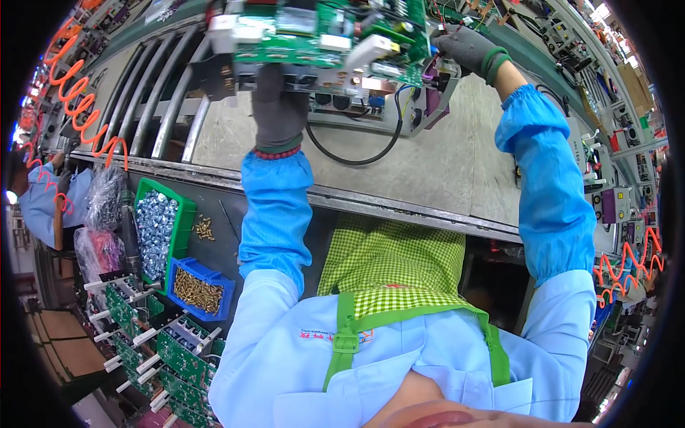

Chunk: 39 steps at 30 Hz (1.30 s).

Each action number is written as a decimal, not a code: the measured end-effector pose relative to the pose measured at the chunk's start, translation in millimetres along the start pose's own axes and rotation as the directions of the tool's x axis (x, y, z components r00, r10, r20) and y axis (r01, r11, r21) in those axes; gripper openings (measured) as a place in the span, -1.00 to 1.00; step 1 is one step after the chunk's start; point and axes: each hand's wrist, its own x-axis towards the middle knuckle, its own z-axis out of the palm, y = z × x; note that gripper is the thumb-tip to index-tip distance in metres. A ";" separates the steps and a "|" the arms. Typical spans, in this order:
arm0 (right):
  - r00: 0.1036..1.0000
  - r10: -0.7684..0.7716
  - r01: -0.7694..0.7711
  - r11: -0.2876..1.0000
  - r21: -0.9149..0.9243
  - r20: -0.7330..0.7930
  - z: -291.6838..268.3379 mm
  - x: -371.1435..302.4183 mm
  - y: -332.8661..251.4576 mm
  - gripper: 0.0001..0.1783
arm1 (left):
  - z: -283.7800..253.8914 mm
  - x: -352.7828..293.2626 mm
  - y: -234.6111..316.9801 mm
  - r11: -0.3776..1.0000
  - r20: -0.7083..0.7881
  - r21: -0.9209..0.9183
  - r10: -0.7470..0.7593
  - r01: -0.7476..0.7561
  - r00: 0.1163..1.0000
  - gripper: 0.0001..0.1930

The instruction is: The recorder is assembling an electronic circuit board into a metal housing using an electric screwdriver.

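A green circuit board assembly [292, 46], crowded with electronic parts and wires, is raised above a metal chassis [385, 125] on the workbench. My left hand [280, 114], in a dark grey glove, is closed on the assembly's near left edge, and some of its fingers are hidden by the board. At the right end my right hand [467, 50], gloved too, has its fingers bent in by wires and the chassis's end. What they pinch there is too small to make out. A black cable [357, 162] loops from the chassis over the bench top.
Metal rollers [153, 96] lie left of the bench top [457, 167]. Nearer me are a green bin [187, 214] of silvery metal parts, a blue bin [227, 289] of brass-coloured screws, loose screws [204, 228] and racked circuit boards [182, 349]. An orange coiled hose [78, 107] hangs left; another person [53, 192] is beyond.
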 end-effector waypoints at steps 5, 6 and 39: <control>0.986 -0.163 0.163 0.941 -0.295 0.026 -9.0 -8.1 8.6 -0.67 | -16.2 -0.6 -32.7 0.758 0.101 0.638 0.092 -0.135 0.991 -0.48; 0.974 -0.228 0.216 0.928 -0.303 -0.006 -8.4 -7.1 11.0 -0.64 | -14.3 -2.6 -36.6 0.877 0.073 0.479 0.013 -0.047 0.997 -0.48; 0.844 -0.414 0.437 0.899 -0.010 -0.342 -17.9 -47.5 169.6 -0.85 | 31.4 -50.7 -165.2 0.948 0.093 0.259 -0.213 0.182 0.973 -0.56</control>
